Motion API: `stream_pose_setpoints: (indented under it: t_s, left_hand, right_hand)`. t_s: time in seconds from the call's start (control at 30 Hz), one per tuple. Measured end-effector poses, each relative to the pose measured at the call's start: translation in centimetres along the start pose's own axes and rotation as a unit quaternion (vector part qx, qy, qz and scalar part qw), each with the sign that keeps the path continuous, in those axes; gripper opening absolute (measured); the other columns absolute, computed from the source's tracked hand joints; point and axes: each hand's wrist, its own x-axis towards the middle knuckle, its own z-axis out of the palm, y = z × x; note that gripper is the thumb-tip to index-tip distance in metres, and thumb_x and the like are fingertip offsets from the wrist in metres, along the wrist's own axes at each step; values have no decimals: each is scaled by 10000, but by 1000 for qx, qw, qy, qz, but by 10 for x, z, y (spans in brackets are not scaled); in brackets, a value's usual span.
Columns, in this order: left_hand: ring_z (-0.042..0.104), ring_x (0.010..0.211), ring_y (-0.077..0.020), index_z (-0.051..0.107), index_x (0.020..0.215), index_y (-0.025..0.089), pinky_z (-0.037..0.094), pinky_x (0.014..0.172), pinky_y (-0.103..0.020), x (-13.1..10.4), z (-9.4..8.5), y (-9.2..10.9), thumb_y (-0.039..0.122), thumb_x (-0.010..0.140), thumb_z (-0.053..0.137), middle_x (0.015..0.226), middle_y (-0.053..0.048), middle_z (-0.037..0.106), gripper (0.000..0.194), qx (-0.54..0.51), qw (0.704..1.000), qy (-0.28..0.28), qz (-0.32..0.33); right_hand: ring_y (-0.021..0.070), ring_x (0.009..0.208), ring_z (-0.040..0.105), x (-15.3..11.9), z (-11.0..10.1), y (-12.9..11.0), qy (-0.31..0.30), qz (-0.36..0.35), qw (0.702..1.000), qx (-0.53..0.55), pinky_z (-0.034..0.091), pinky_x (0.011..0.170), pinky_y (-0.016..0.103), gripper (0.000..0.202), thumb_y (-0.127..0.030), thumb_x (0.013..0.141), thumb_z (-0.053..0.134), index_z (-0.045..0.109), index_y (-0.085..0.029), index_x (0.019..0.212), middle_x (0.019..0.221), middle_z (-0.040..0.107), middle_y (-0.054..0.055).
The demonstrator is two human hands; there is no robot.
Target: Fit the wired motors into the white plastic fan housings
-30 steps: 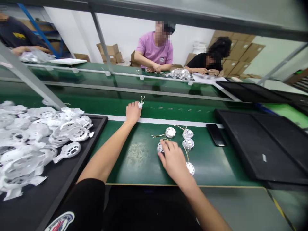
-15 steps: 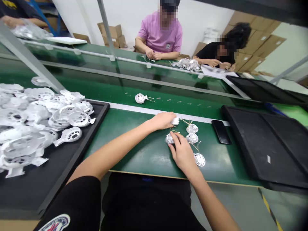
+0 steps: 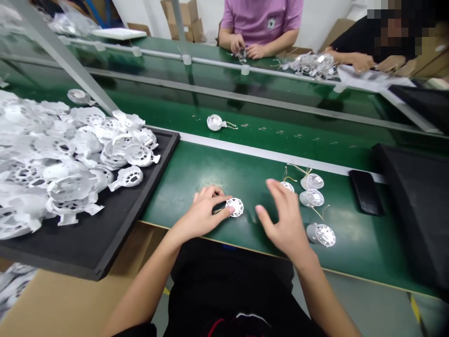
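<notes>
Near the front edge of the green table, my left hand [image 3: 201, 214] holds a round white slotted part [image 3: 235, 207] between thumb and fingers, with thin wires by the fingers. To its right, my right hand [image 3: 282, 216] is raised with thumb and fingers apart, holding nothing. Just behind its fingertips stands a white round part [image 3: 287, 186], partly hidden. Right of that hand are more white cylindrical parts with slotted tops: one at the back [image 3: 313, 181], one in the middle [image 3: 312, 198] and one nearer the edge [image 3: 322, 235]. Thin wires trail from some.
A black tray [image 3: 101, 255] at left holds a heap of white plastic housings [image 3: 70, 145]. One wired housing [image 3: 215, 122] lies on the far green strip. A black phone [image 3: 365, 192] and black trays [image 3: 410, 206] are at right. Two people work across the table.
My left hand has come back toward the table's front edge and now holds the slotted part. My right hand has let go of the part it touched and opened. The view has shifted.
</notes>
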Motion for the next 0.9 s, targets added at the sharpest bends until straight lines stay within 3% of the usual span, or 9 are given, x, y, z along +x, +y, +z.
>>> stream_pose_setpoints:
  t_s: [0.1, 0.17, 0.2, 0.33, 0.43, 0.53, 0.63, 0.8, 0.9]
  left_hand:
    - [598, 1203, -285, 656, 1376, 314, 436, 1088, -514, -12, 8, 6, 408, 1018, 592, 1286, -79, 653, 376, 19, 986, 168, 7]
    - [637, 1080, -246, 635, 1352, 290, 468, 1022, -456, -21, 15, 13, 291, 1040, 526, 1165, -70, 685, 331, 10, 957, 291, 10]
    - [647, 1023, -236, 625, 1332, 282, 478, 978, -437, -26, 20, 16, 256, 1033, 518, 1105, -62, 693, 319, 11, 950, 312, 21]
    - [631, 1130, -284, 510, 1421, 265, 462, 948, -439, -42, 36, 14, 305, 936, 681, 1245, -85, 680, 516, 34, 976, 210, 43]
    - [600, 1220, -298, 429, 1497, 283, 440, 990, -446, -39, 37, 3, 382, 902, 762, 1366, -88, 644, 689, 20, 990, 135, 43]
    - [591, 1241, -292, 501, 1439, 301, 422, 991, -439, -30, 30, -6, 409, 943, 738, 1372, -74, 649, 560, 18, 993, 87, 73]
    - [600, 1218, -280, 586, 1332, 298, 415, 976, -428, -23, 22, -10, 412, 967, 721, 1320, -56, 683, 406, 5, 995, 56, 86]
    - [584, 1219, -293, 613, 1312, 289, 412, 975, -435, -19, 17, -8, 494, 903, 786, 1311, -53, 693, 490, 12, 997, 26, 65]
    - [579, 1227, -275, 607, 1343, 276, 418, 997, -421, -25, 18, -3, 538, 908, 764, 1313, -51, 690, 531, 34, 996, 30, 70]
  right_hand:
    - [289, 1409, 507, 4, 19, -25, -120, -76, 984, 108, 491, 1149, 556, 523, -235, 1066, 486, 455, -344, 1576, 1539, 549, 83]
    - [269, 1309, 584, 4, 32, -32, -117, -61, 982, 134, 543, 1097, 510, 401, -232, 1067, 506, 615, -330, 1440, 1428, 631, 81]
    - [262, 1239, 623, 3, 38, -34, -99, -34, 984, 145, 581, 1044, 481, 340, -258, 1053, 554, 670, -312, 1369, 1376, 649, 90]
    - [196, 946, 694, -4, 45, -36, -47, 70, 972, 221, 660, 762, 347, 280, -329, 965, 714, 748, -256, 1234, 1236, 645, 101]
    - [161, 858, 680, -10, 43, -40, -44, 119, 953, 276, 671, 707, 316, 249, -316, 928, 756, 781, -261, 1170, 1168, 647, 75]
    - [145, 808, 669, -12, 43, -44, -47, 151, 941, 300, 684, 695, 308, 203, -313, 890, 797, 800, -251, 1083, 1102, 651, 58]
    - [129, 765, 665, -8, 43, -43, -62, 156, 938, 305, 681, 678, 285, 151, -304, 875, 811, 797, -234, 1009, 1049, 645, 45]
    - [129, 787, 669, -3, 42, -38, -100, 115, 943, 295, 622, 593, 235, 190, -309, 914, 776, 807, -276, 1098, 1087, 626, 49]
    - [140, 828, 690, -7, 49, -35, -79, 74, 958, 266, 588, 591, 235, 138, -295, 957, 729, 829, -295, 1051, 1128, 623, 56]
